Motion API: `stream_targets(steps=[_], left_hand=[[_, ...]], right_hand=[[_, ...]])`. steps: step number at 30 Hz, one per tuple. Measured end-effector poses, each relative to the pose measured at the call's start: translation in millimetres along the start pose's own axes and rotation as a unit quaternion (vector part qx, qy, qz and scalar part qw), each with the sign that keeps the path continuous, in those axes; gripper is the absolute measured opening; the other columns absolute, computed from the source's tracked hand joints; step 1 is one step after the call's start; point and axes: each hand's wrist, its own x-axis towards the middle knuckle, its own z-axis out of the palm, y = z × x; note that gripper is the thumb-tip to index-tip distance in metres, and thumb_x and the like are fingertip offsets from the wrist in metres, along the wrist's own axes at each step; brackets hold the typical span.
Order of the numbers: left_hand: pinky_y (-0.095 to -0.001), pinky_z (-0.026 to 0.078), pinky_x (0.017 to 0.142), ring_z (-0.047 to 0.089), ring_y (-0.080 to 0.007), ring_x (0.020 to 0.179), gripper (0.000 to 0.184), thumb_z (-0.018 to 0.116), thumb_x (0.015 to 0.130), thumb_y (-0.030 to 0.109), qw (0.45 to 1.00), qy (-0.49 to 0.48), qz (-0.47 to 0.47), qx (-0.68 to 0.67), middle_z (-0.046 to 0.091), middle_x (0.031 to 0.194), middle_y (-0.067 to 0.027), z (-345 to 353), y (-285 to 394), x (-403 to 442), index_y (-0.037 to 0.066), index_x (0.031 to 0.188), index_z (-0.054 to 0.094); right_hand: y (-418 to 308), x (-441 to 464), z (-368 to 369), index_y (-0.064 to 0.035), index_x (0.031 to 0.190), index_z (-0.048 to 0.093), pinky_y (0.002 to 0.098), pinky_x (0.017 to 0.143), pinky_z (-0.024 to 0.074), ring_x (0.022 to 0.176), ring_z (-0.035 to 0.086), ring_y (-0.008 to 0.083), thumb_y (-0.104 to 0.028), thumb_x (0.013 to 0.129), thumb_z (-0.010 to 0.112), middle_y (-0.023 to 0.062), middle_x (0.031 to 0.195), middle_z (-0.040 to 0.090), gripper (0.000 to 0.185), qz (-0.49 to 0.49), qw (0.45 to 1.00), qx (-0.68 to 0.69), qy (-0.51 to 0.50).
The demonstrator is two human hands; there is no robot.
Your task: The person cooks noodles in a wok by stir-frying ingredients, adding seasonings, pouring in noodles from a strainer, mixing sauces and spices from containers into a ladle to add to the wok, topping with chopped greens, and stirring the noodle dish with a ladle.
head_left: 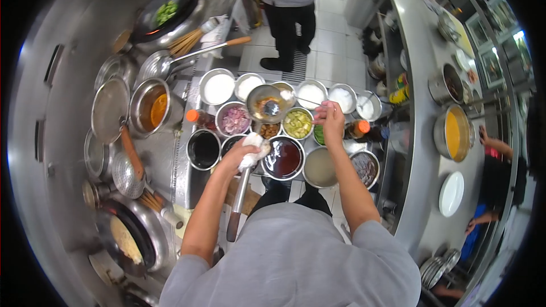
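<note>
My left hand [238,158] is closed around a white cloth [254,150] and the handle of a ladle [257,112]. The ladle's wooden handle end points back toward me, and its bowl, with some brownish liquid in it, is over the containers. My right hand [330,118] pinches the thin handle of a spoon [303,100]. White powder sits on the spoon's tip, beside the ladle's bowl. Below are a container of chopped onion [235,120], one of cut green vegetable [297,124], one of dark red sauce [282,158] and several of white powder [219,87].
Left of the containers are a pot of orange liquid [156,108], strainers [111,108] and a wok [128,239] with pale food. At the far left a co-worker's hand reaches a wok with greens [166,12]. On the right counter stand a yellow-filled bowl [455,132] and a white plate [451,193].
</note>
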Motion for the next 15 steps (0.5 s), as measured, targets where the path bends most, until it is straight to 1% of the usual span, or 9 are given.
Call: stream_targets(steps=[1,2,3,4,6,9,12,14,15], left_hand=[[-0.0277,0.053,0.071,0.065,-0.0187,0.089,0.049,0.065,0.075,0.006,1.000,-0.003,0.009,-0.003,0.063,0.107,-0.0111,0,-1,2,-0.001,0.121,0.051],[-0.0274,0.053,0.068,0.064,-0.0177,0.087,0.049,0.065,0.075,0.008,1.000,-0.006,0.007,-0.009,0.063,0.105,-0.0107,-2,-2,2,0.000,0.121,0.051],[-0.0287,0.054,0.064,0.064,-0.0177,0.083,0.052,0.067,0.075,0.010,1.000,-0.013,0.007,-0.018,0.064,0.104,-0.0106,-6,-5,2,0.001,0.123,0.050],[-0.0301,0.054,0.060,0.064,-0.0177,0.079,0.054,0.068,0.075,0.012,0.999,-0.023,0.005,-0.026,0.064,0.102,-0.0105,-9,-6,2,0.001,0.125,0.050],[-0.0303,0.053,0.056,0.064,-0.0173,0.077,0.053,0.067,0.076,0.013,0.998,-0.031,0.005,-0.055,0.063,0.102,-0.0105,-14,-11,-8,0.003,0.124,0.050],[-0.0305,0.053,0.056,0.063,-0.0181,0.079,0.054,0.068,0.075,0.014,0.999,0.000,-0.011,-0.045,0.062,0.103,-0.0106,-23,-13,-33,0.003,0.125,0.049],[-0.0298,0.051,0.059,0.062,-0.0171,0.080,0.054,0.067,0.074,0.012,0.998,0.033,-0.009,-0.045,0.062,0.101,-0.0100,-37,-20,-56,0.001,0.124,0.049],[-0.0296,0.051,0.064,0.061,-0.0175,0.083,0.057,0.068,0.074,0.013,0.998,0.045,-0.027,-0.032,0.061,0.103,-0.0096,-47,-23,-69,0.001,0.126,0.048],[-0.0284,0.050,0.066,0.061,-0.0167,0.085,0.056,0.068,0.074,0.013,0.998,0.060,-0.022,-0.025,0.060,0.103,-0.0093,-50,-23,-76,0.001,0.126,0.048]], right_hand=[[-12,-5,13,0.0014,0.102,0.055,0.0287,0.052,0.0529,0.059,0.060,0.0153,-0.022,0.102,0.041,0.0115,0.081,0.064,0.028,-0.141,0.981,-0.134,-0.026],[-19,-8,26,0.0015,0.100,0.057,0.0274,0.052,0.0511,0.058,0.060,0.0142,-0.022,0.102,0.042,0.0097,0.078,0.065,0.029,-0.279,0.924,-0.257,-0.048],[-22,-2,39,0.0001,0.098,0.060,0.0270,0.051,0.0483,0.057,0.061,0.0132,-0.022,0.102,0.042,0.0079,0.076,0.065,0.029,-0.319,0.912,-0.254,-0.047],[-21,5,56,0.0001,0.098,0.060,0.0270,0.051,0.0483,0.057,0.061,0.0132,-0.022,0.102,0.042,0.0079,0.076,0.065,0.029,-0.320,0.912,-0.251,-0.057],[-18,23,91,-0.0030,0.097,0.062,0.0293,0.050,0.0482,0.060,0.064,0.0149,-0.023,0.101,0.044,0.0089,0.075,0.067,0.027,-0.178,0.950,-0.228,-0.114],[21,59,134,-0.0040,0.097,0.062,0.0295,0.054,0.0495,0.056,0.061,0.0141,-0.022,0.101,0.045,0.0069,0.074,0.067,0.025,-0.134,0.931,-0.300,-0.160],[47,77,164,-0.0054,0.096,0.063,0.0336,0.056,0.0505,0.056,0.063,0.0179,-0.023,0.099,0.047,0.0078,0.072,0.068,0.024,-0.217,0.886,-0.386,-0.136],[52,77,174,-0.0048,0.095,0.063,0.0369,0.059,0.0508,0.058,0.064,0.0213,-0.023,0.099,0.046,0.0102,0.073,0.069,0.025,-0.207,0.888,-0.390,-0.129],[56,80,178,-0.0047,0.095,0.063,0.0371,0.059,0.0506,0.058,0.064,0.0216,-0.024,0.099,0.046,0.0102,0.073,0.069,0.026,-0.248,0.869,-0.411,-0.123]])
